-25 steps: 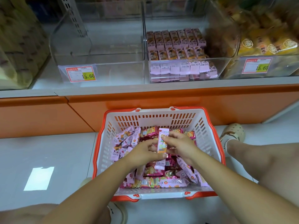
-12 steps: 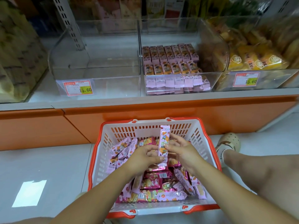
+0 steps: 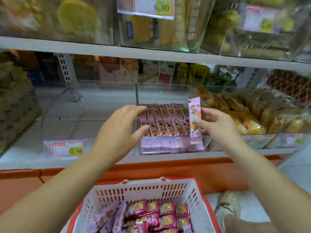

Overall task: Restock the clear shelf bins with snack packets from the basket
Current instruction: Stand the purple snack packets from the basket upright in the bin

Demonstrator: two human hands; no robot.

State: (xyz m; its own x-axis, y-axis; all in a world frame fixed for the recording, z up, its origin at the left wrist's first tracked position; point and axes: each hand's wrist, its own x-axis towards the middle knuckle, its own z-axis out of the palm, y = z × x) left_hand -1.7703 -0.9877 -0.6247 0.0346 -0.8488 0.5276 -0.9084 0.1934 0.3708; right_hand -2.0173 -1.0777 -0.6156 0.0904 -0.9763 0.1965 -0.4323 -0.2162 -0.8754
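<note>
My right hand [image 3: 217, 125] holds a pink snack packet [image 3: 194, 115] upright at the right end of the middle clear bin [image 3: 170, 147], above rows of matching pink packets [image 3: 164, 120]. My left hand [image 3: 117, 130] is raised beside it, fingers spread and empty, over the bin's left edge. Below, the white basket with an orange rim [image 3: 143, 194] sits on the floor with several pink and magenta packets [image 3: 151, 216] in it.
An empty clear bin [image 3: 67, 115] with a 15.60 price tag [image 3: 67, 148] stands to the left. Yellow-orange packets [image 3: 244, 118] fill the bin on the right. A higher shelf [image 3: 151, 54] with more bins overhangs. A shoe [image 3: 227, 207] rests beside the basket.
Both hands rose from the basket to the middle shelf bin. The right hand now carries the pink packet alone; the left hand has let go. The view tilted upward.
</note>
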